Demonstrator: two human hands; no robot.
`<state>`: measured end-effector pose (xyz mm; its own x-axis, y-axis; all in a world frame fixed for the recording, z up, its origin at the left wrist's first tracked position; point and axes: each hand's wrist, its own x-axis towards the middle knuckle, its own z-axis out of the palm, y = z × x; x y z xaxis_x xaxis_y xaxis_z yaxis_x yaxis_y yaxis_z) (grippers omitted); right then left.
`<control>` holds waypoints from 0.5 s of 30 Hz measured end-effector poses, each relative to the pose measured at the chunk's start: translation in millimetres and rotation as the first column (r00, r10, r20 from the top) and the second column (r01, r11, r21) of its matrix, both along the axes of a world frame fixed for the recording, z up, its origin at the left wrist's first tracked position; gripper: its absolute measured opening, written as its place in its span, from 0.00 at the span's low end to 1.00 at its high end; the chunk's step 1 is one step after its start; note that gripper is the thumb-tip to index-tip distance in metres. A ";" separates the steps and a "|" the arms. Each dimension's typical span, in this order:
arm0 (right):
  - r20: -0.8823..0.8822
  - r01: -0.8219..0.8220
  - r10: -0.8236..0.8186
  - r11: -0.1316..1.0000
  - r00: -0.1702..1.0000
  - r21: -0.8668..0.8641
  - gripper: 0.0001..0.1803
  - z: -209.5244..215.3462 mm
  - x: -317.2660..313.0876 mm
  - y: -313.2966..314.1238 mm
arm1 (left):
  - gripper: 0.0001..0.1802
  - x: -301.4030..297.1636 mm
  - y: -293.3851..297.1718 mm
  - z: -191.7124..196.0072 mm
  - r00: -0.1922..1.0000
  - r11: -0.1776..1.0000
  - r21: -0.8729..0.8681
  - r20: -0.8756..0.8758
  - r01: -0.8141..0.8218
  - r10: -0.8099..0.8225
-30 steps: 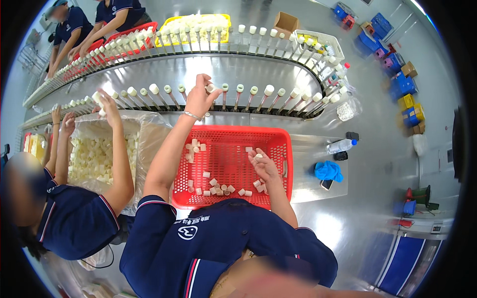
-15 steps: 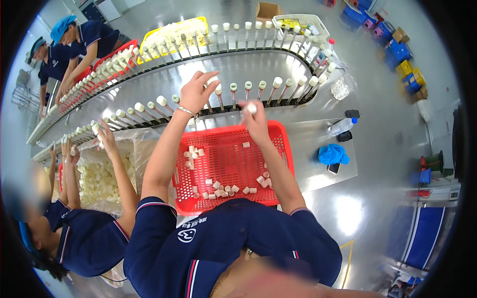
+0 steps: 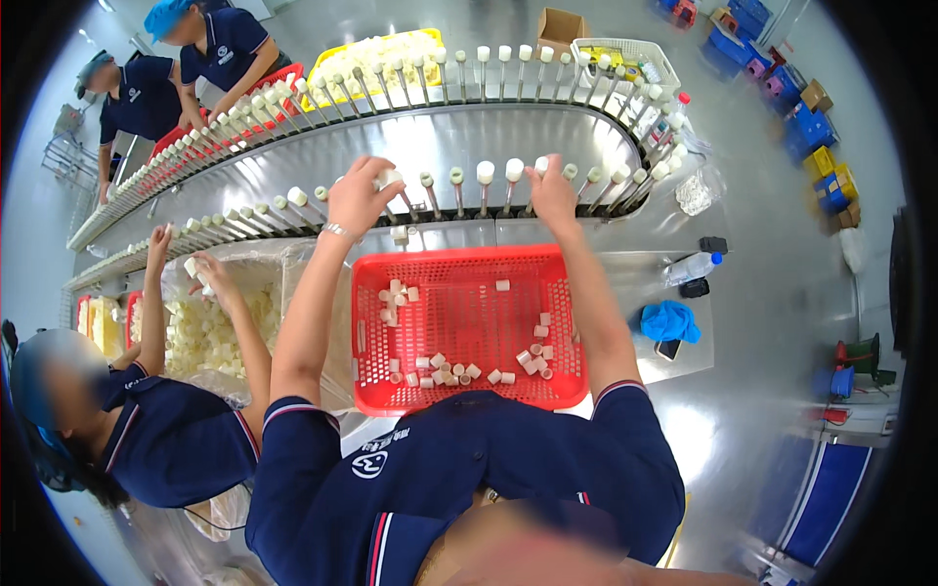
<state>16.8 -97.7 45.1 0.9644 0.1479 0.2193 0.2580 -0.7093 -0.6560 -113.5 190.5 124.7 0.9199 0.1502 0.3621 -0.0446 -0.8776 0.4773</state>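
Observation:
My left hand is curled around a white cylindrical cap, close to the tops of the upright metal pins on the near side of the loop conveyor. Farther right, the fingers of my right hand pinch another white cap at the top of a pin. Between my hands, some pins carry white caps, while others show greenish, hollow-looking tops. Below my forearms sits a red perforated basket with loose short white caps scattered along its sides and near edge.
At my left, a co-worker handles white pieces over a lined bin of pale caps. Two more people stand at the far left. A yellow basket lies behind the conveyor. A bottle and blue cloth are at right.
My right hand has moved from above the basket's far edge, up and right, to a pin top with a cap. My left hand stays near the pins, a little lower. The whole view has shifted slightly.

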 end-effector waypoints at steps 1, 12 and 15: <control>-0.004 0.000 0.000 1.000 1.000 -0.006 0.22 8.4 -6.0 -4.3 | 0.16 6.5 -7.9 4.5 0.997 0.998 0.039 -0.062 0.044 -0.042; 0.663 -0.735 0.353 0.482 0.661 0.476 0.42 254.2 -150.3 -28.1 | 0.22 111.5 -60.2 -16.8 0.890 0.842 0.393 -0.412 0.369 -0.197; 0.710 -0.782 0.354 0.421 0.609 0.460 0.35 319.7 -196.6 -62.5 | 0.33 102.5 -82.2 -10.7 0.908 0.802 0.462 -0.351 0.379 -0.228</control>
